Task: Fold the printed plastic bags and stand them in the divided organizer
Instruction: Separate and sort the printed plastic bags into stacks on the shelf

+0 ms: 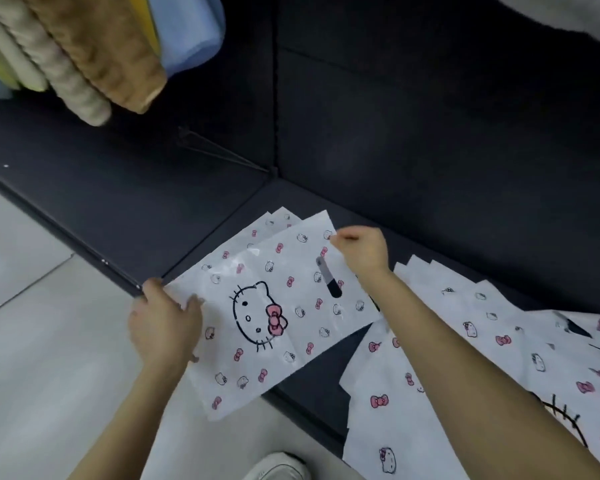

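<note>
A white plastic bag (278,317) printed with a cat face and pink bows lies spread flat on a dark surface, partly over its front edge. My left hand (163,320) holds the bag's left edge, thumb on top. My right hand (359,252) pinches the bag's far right corner near the oval handle slot. A second bag's edge (274,220) shows just beneath and beyond it. A loose pile of the same printed bags (465,375) lies to the right, under my right forearm. No organizer shows in view.
The dark platform (430,150) has a raised back wall and a seam down its middle. Rolled and stacked towels (84,53) hang over the upper left. Pale floor tiles (49,375) lie at the left. A white shoe (278,467) shows at the bottom.
</note>
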{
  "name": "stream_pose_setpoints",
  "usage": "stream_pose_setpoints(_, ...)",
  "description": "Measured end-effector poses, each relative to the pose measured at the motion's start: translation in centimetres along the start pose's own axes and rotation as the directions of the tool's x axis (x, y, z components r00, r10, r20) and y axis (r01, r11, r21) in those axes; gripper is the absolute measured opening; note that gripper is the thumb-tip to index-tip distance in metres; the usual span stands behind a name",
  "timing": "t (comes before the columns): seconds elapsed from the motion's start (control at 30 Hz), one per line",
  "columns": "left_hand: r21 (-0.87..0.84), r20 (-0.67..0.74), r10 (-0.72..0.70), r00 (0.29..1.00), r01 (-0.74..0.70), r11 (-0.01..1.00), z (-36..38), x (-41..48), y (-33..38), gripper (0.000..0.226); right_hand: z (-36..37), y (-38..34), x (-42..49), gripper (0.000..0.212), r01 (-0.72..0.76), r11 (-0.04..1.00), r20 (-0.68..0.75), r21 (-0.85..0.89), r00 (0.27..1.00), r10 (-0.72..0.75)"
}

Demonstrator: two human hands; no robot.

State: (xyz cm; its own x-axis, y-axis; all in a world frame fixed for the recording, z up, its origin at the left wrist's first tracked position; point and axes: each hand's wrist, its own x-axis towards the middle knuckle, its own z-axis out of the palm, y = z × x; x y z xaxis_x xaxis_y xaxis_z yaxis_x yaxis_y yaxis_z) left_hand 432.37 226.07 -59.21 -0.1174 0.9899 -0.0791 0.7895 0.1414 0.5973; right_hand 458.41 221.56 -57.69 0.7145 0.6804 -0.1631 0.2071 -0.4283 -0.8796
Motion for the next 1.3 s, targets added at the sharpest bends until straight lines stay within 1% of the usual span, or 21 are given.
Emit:
stream_pose_setpoints(0.03, 0.093, -0.038, 0.121, 0.992, -0.117, 0.989, 0.5, -0.1, -0.4, 0.053, 1.0, -0.2, 0.8, 0.025, 0.028, 0.999, 0.014, -0.026, 1.0, -0.027)
stream_pose_setpoints(0.07, 0.134, -0.03, 0.255, 0.967, -0.249, 0.959, 1.2, -0.3, -0.6, 0.06, 1.9, -0.5, 1.4, 0.03, 0.052, 0.998, 0.017, -0.047, 0.999, -0.052)
stream_pose_setpoints(0.1, 0.145, 0.015, 0.386, 0.922, -0.384, 0.912, 2.2, -0.6, -0.7, 0.06, 2.7, -0.8, 1.9, 0.026, 0.071, 0.996, 0.015, -0.051, 0.997, -0.07)
stream_pose_setpoints(0.17, 0.191, 0.222, 0.569, 0.792, -0.608, 0.771, 4.3, -1.3, -0.6, 0.063, 3.6, -1.4, 2.4, 0.01, 0.092, 0.995, 0.003, -0.033, 0.996, -0.092)
stream_pose_setpoints(0.23, 0.254, 0.43, 0.6, 0.675, -0.728, 0.636, 6.4, -1.6, -0.4, 0.071, 3.7, -1.7, 2.8, 0.013, 0.085, 0.996, -0.003, -0.039, 0.996, -0.085)
stream_pose_setpoints(0.27, 0.279, 0.502, 0.576, 0.645, -0.751, 0.598, 7.2, -1.4, -0.3, 0.074, 3.4, -1.6, 2.8, 0.015, 0.09, 0.993, 0.002, -0.074, 0.996, -0.09)
stream_pose_setpoints(0.33, 0.32, 0.577, 0.501, 0.645, -0.743, 0.589, 7.8, -0.8, -0.1, 0.078, 1.7, -0.9, 2.2, 0.027, 0.119, 0.975, 0.0, -0.185, 0.993, -0.121)
stream_pose_setpoints(0.4, 0.351, 0.589, 0.461, 0.664, -0.724, 0.593, 8.1, -0.1, -0.1, 0.084, -1.2, 1.3, 0.7, 0.037, 0.149, 0.942, -0.017, -0.302, 0.987, -0.162)
stream_pose_setpoints(0.5, 0.375, 0.539, 0.475, 0.696, -0.703, 0.605, 8.1, 0.0, 0.1, 0.088, -6.8, 6.8, -4.2, 0.046, 0.163, 0.853, -0.012, -0.496, 0.981, -0.194)
stream_pose_setpoints(0.57, 0.343, 0.479, 0.503, 0.72, -0.68, 0.648, 8.2, -0.7, 0.8, 0.075, -10.3, 11.2, -8.0, 0.057, 0.138, 0.775, -0.057, -0.616, 0.974, -0.219)
stream_pose_setpoints(0.67, 0.225, 0.406, 0.639, 0.653, -0.749, 0.623, 9.0, -3.6, 2.6, 0.053, -13.7, 17.5, -12.2, 0.086, 0.034, 0.655, -0.163, -0.755, 0.958, -0.237)
stream_pose_setpoints(0.73, 0.091, 0.348, 0.7, 0.623, -0.766, 0.636, 9.5, -6.5, 3.9, 0.046, -14.4, 20.0, -13.6, 0.089, 0.0, 0.625, -0.18, -0.781, 0.958, -0.225)
stream_pose_setpoints(0.8, -0.059, 0.348, 0.711, 0.612, -0.742, 0.668, 10.1, -9.2, 4.9, 0.042, -14.2, 21.0, -14.1, 0.081, 0.003, 0.639, -0.198, -0.769, 0.95, -0.243)
stream_pose_setpoints(0.87, -0.19, 0.413, 0.682, 0.604, -0.675, 0.713, 10.9, -11.3, 5.5, 0.046, -13.6, 21.1, -14.1, 0.07, 0.029, 0.671, -0.229, -0.741, 0.929, -0.292)
stream_pose_setpoints(0.93, -0.241, 0.497, 0.622, 0.605, -0.593, 0.768, 11.6, -12.9, 6.0, 0.053, -13.0, 20.9, -14.1, 0.062, 0.057, 0.729, -0.278, -0.682, 0.902, -0.33)
stream_pose_setpoints(1.0, -0.242, 0.551, 0.577, 0.603, -0.547, 0.802, 11.9, -13.9, 6.5, 0.048, -12.5, 20.6, -14.2, 0.048, 0.08, 0.789, -0.348, -0.609, 0.868, -0.356)
stream_pose_setpoints(1.1, -0.329, 0.652, 0.502, 0.568, -0.384, 0.863, 11.2, -14.9, 7.6, 0.035, -11.6, 19.8, -14.4, 0.04, 0.069, 0.879, -0.443, -0.471, 0.843, -0.303)
stream_pose_setpoints(1.17, -0.399, 0.716, 0.446, 0.536, -0.211, 0.893, 10.3, -15.0, 8.0, 0.043, -11.1, 19.4, -14.1, 0.035, 0.047, 0.919, -0.49, -0.391, 0.834, -0.252)
stream_pose_setpoints(1.2, -0.404, 0.73, 0.436, 0.527, -0.182, 0.896, 9.9, -14.8, 8.0, 0.046, -10.9, 19.1, -13.8, 0.032, 0.026, 0.947, -0.516, -0.32, 0.833, -0.197)
stream_pose_setpoints(1.27, -0.365, 0.724, 0.442, 0.529, -0.25, 0.897, 9.2, -14.0, 7.7, 0.043, -10.7, 18.1, -13.3, 0.027, -0.044, 0.979, -0.549, -0.198, 0.832, -0.073)
stream_pose_setpoints(1.3, -0.331, 0.703, 0.457, 0.544, -0.318, 0.888, 9.0, -13.5, 7.4, 0.036, -10.6, 17.6, -13.0, 0.026, -0.079, 0.978, -0.553, -0.193, 0.832, -0.042)
